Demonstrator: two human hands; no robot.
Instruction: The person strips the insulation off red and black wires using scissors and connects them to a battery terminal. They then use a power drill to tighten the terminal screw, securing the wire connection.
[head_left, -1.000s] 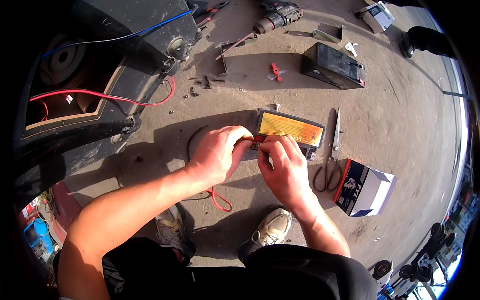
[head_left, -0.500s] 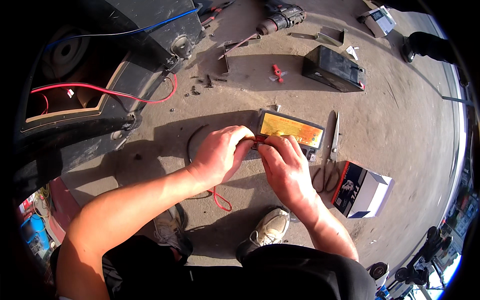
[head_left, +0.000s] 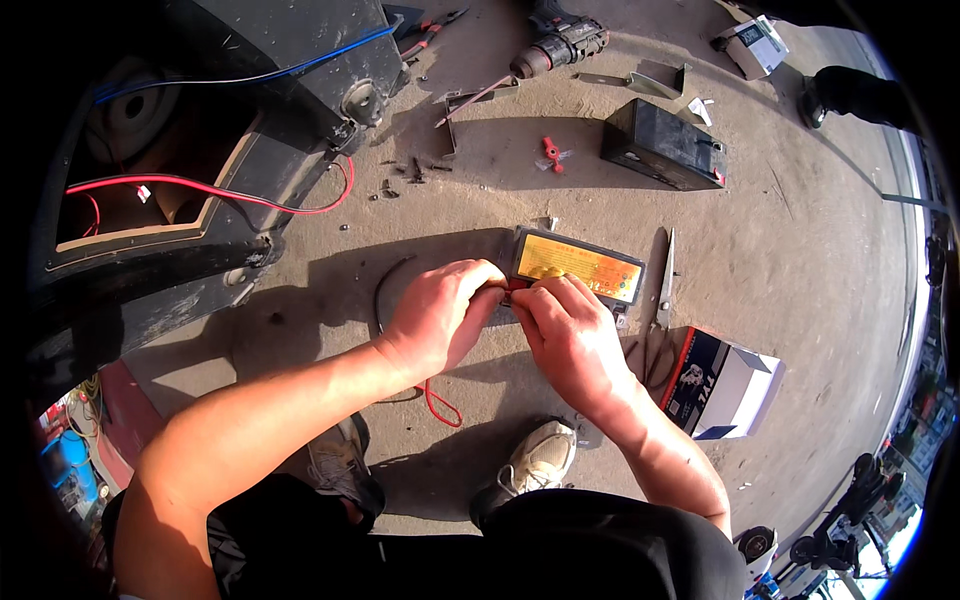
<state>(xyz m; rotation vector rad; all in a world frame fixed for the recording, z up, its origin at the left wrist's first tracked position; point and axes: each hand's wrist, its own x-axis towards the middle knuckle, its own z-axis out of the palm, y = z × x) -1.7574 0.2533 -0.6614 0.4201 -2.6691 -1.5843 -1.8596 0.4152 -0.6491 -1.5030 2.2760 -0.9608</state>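
My left hand [head_left: 445, 308] is closed in a pinch on a red wire [head_left: 516, 285], of which only a short bit shows between the fingers. Opposite it, my right hand [head_left: 572, 335] pinches at the same red bit, its fingertips almost meeting the left ones. Both hands are over the near left end of a dark battery with a yellow label [head_left: 580, 264], lying on the ground. The fingers hide that corner of it. Below my left hand hangs a red wire loop [head_left: 440, 405], and a black wire [head_left: 383, 285] curves out beside the wrist.
Scissors [head_left: 666, 290] and an open box [head_left: 730, 385] lie to the right. Farther off are a black battery [head_left: 665, 145], a red plastic piece [head_left: 552, 153], metal brackets, loose screws and a drill [head_left: 560, 45]. A black housing with wires [head_left: 290, 100] stands left. Someone's leg [head_left: 850, 90] shows far right.
Both hands stay pinched together at the same place, with only a slight shift of the fingers. The view has moved a little; nothing has been put down or picked up.
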